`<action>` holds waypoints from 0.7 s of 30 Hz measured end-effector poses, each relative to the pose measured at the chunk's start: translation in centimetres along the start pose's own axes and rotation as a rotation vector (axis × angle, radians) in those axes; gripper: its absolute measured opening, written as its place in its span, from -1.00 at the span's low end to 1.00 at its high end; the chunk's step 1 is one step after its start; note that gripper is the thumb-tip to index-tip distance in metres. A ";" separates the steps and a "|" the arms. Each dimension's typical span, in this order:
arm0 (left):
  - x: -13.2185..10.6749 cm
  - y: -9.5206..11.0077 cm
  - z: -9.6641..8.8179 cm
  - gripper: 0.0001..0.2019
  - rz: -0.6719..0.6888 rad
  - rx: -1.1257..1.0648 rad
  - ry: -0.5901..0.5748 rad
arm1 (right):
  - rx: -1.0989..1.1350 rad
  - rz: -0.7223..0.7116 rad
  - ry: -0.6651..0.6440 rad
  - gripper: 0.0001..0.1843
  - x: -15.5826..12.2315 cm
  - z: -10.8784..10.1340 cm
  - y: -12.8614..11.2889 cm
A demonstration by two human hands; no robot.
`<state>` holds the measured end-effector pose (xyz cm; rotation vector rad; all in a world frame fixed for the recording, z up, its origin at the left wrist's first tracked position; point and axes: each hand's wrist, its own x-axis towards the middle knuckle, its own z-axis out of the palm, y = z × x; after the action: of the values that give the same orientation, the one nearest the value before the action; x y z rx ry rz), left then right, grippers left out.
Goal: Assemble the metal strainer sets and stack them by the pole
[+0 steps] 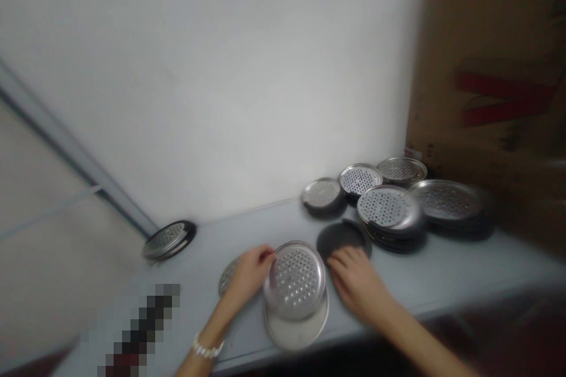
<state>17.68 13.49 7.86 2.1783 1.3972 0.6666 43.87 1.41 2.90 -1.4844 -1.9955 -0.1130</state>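
Note:
My left hand [248,274] grips the left rim of a round perforated metal tray [295,278] and tilts it up above a plain round metal plate [299,330] at the shelf's front edge. Part of another perforated tray [227,275] shows behind my left hand. My right hand [359,283] lies to the right of the tilted tray, fingers stretched flat on the grey shelf [442,271], its fingertips at a dark round disc [341,238]. A beaded bracelet [207,349] is on my left wrist.
Stacks of perforated metal trays [389,207] stand at the back right, with more [446,200] beside them. One tray stack [169,239] sits at the far left corner. A brown cardboard box [490,94] rises at the right. A white wall [221,82] is behind.

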 end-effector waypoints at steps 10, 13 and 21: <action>5.1 -4.0 -1.0 -0.57 -0.145 -0.384 0.112 | -0.021 0.010 -0.036 -0.80 0.1 0.0 -0.1; 6.2 -4.6 -0.2 -0.52 -0.184 -0.374 0.123 | -0.021 0.016 -0.037 -0.80 0.1 -0.1 -0.1; 6.6 -4.3 0.9 -0.65 -0.208 -0.219 0.065 | -0.026 0.012 -0.037 -0.82 0.1 0.0 0.0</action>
<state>17.72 21.06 5.47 1.8293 1.4826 0.7780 43.82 1.48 2.93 -1.5258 -2.0213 -0.1075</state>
